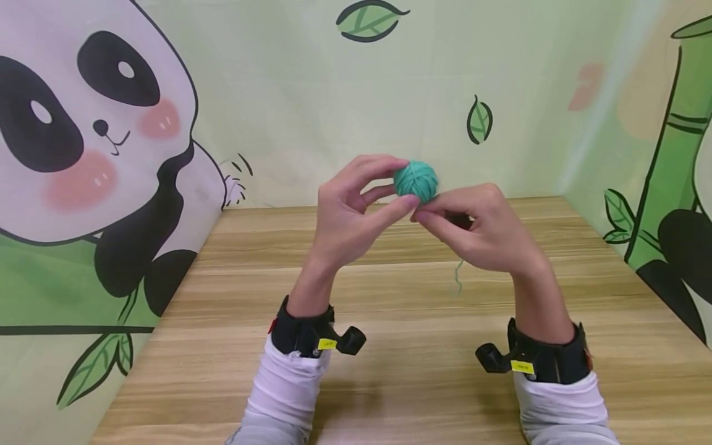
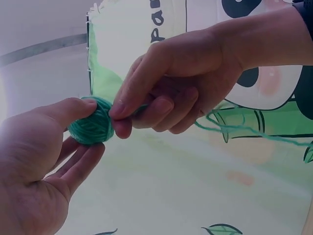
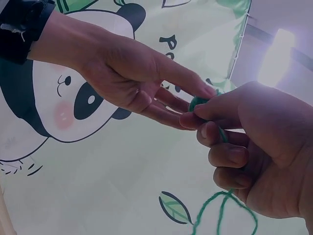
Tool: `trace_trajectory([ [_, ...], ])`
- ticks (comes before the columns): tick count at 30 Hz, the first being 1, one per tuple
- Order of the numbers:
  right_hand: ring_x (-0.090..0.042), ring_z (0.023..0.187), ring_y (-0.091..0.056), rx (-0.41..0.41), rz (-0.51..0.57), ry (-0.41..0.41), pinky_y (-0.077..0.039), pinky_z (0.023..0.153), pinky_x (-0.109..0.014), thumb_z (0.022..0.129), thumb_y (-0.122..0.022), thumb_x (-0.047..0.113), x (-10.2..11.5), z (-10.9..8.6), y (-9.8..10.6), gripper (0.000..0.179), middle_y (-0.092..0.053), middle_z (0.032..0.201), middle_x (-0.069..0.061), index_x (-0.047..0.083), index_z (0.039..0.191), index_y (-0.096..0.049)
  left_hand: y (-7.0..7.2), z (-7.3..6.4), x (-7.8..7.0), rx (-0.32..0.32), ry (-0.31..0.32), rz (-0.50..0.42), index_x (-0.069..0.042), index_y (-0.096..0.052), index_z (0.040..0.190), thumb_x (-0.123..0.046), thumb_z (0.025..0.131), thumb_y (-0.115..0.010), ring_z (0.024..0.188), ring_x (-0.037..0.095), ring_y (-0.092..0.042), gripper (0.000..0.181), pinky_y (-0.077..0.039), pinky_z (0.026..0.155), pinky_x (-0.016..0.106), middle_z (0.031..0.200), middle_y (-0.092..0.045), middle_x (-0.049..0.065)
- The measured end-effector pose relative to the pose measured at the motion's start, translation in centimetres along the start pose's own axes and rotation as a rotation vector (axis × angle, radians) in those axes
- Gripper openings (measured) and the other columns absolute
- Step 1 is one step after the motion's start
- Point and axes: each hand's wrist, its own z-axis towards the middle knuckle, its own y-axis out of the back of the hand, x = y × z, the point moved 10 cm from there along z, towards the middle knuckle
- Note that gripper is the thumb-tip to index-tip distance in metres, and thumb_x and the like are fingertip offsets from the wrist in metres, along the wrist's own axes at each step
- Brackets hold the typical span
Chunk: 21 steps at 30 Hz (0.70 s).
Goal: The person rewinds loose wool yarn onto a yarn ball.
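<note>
A small ball of teal yarn is held up above the table between the thumb and fingertips of my left hand. Close against its right side, my right hand pinches the yarn strand between thumb and forefinger, its other fingers curled in. In the left wrist view the wound ball shows its wraps plainly, and a loose strand trails out behind the right hand. The right wrist view shows loops of the strand hanging below the right hand; there the fingers hide most of the ball.
Below the hands spreads a wood-grain table. A light green backdrop printed with pandas, leaves and bamboo rises behind it and at both sides. Black bands with small cameras sit on both wrists.
</note>
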Motion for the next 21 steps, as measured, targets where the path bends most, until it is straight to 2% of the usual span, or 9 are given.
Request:
trace_trajectory([
  [7, -0.003, 0.051, -0.04, -0.031, 0.03, 0.031, -0.03, 0.041, -0.019, 0.081, -0.073, -0.014, 0.8, 0.0, 0.5, 0.017, -0.052, 0.06, 0.005, 0.001, 0.087, -0.078, 0.0, 0.1, 0.0, 0.0, -0.008, 0.087, 0.025, -0.063, 0.114, 0.024, 0.075, -0.077, 0.106, 0.022, -0.064, 0.041, -0.064, 0.087, 0.045, 0.114, -0.061, 0.033],
  [12, -0.001, 0.054, -0.04, -0.064, 0.071, 0.05, -0.031, 0.042, -0.018, 0.084, -0.069, -0.014, 1.1, 0.0, 1.1, 0.014, -0.053, 0.063, 0.002, -0.005, 0.091, -0.077, -0.2, 0.1, -0.1, 0.016, -0.004, 0.114, 0.025, -0.064, 0.113, 0.023, 0.076, -0.077, 0.105, 0.022, -0.063, 0.04, -0.064, 0.086, 0.045, 0.114, -0.061, 0.032],
  [17, -0.001, 0.053, -0.04, -0.129, 0.102, 0.065, -0.028, 0.041, -0.017, 0.089, -0.069, -0.004, 1.1, -0.2, 1.9, 0.01, -0.055, 0.064, 0.0, -0.009, 0.092, -0.077, -0.4, 0.1, -0.1, 0.034, 0.007, 0.118, 0.024, -0.065, 0.113, 0.022, 0.077, -0.077, 0.104, 0.021, -0.063, 0.038, -0.064, 0.086, 0.045, 0.113, -0.062, 0.032],
  [21, -0.001, 0.05, -0.038, -0.211, 0.112, 0.076, -0.024, 0.038, -0.017, 0.093, -0.07, 0.007, 1.4, -0.3, 2.6, 0.02, -0.055, 0.063, 0.0, -0.012, 0.089, -0.076, -0.5, 0.0, 0.0, 0.049, 0.015, 0.108, 0.024, -0.065, 0.112, 0.022, 0.076, -0.078, 0.105, 0.022, -0.063, 0.038, -0.064, 0.086, 0.045, 0.113, -0.062, 0.032],
])
